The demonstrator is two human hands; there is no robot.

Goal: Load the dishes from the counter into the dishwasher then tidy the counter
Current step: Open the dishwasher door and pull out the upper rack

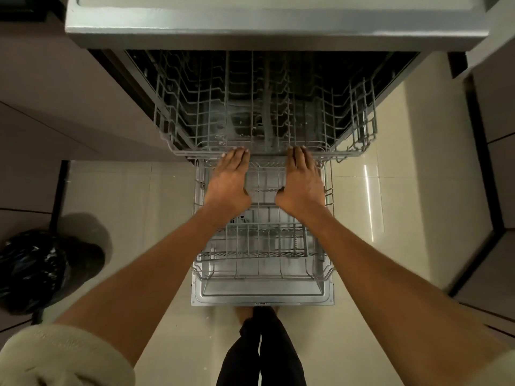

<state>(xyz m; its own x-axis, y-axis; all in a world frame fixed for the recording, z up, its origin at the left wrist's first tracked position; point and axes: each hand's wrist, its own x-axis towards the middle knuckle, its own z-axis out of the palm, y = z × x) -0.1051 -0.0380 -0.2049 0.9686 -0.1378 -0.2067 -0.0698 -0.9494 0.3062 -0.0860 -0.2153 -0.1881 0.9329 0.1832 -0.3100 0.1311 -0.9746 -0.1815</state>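
The dishwasher stands open below me. Its grey wire upper rack (195, 115) is partly slid out and holds no dishes. My left hand (228, 182) and my right hand (302, 182) lie side by side with straight fingers, fingertips on the front rail of that upper rack. Beneath my hands the lower rack (259, 246) is pulled out over the lowered door (262, 298) and also holds no dishes. No dishes show anywhere in view.
The grey counter edge (250, 26) overhangs the dishwasher at the top. A bin lined with a black bag (36, 268) stands on the floor at the left. Cabinet fronts flank both sides; cream floor tiles (390, 190) lie around the door. My legs stand just behind the door.
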